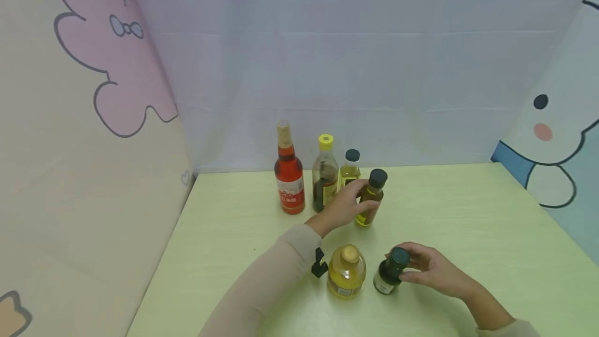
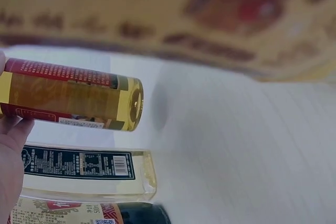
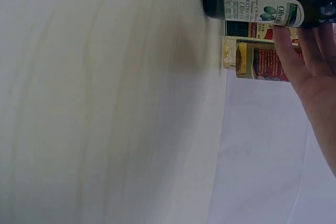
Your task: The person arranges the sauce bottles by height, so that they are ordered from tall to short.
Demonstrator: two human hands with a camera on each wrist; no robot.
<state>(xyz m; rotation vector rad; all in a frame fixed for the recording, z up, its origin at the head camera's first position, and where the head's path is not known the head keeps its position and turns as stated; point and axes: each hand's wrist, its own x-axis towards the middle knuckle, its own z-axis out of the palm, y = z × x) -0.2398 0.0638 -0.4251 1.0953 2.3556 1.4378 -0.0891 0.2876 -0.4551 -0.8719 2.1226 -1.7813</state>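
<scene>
My left hand [image 1: 343, 204] grips a bottle of yellow oil [image 1: 369, 213] with a dark cap, thumb and fingers around its upper part. In the left wrist view its red label [image 2: 63, 72] shows, and its base appears slightly above the table. My right hand [image 1: 432, 272] holds a small dark green olive oil bottle [image 1: 387, 277] near the shoulder, with the bottle leaning a little. Its pale label with green olives [image 3: 262, 8] faces the right wrist camera. Between my forearms stands a round-bodied yellow oil bottle [image 1: 346, 274] with a gold cap.
Behind my left hand stand a red vinegar bottle [image 1: 290, 186], a yellow-capped bottle [image 1: 325, 170] with dark liquid, and a dark-capped oil bottle [image 1: 351, 168]. The pale wooden table [image 1: 468, 212] meets a white cloth backdrop [image 1: 374, 66]. Printed cloths hang on both sides.
</scene>
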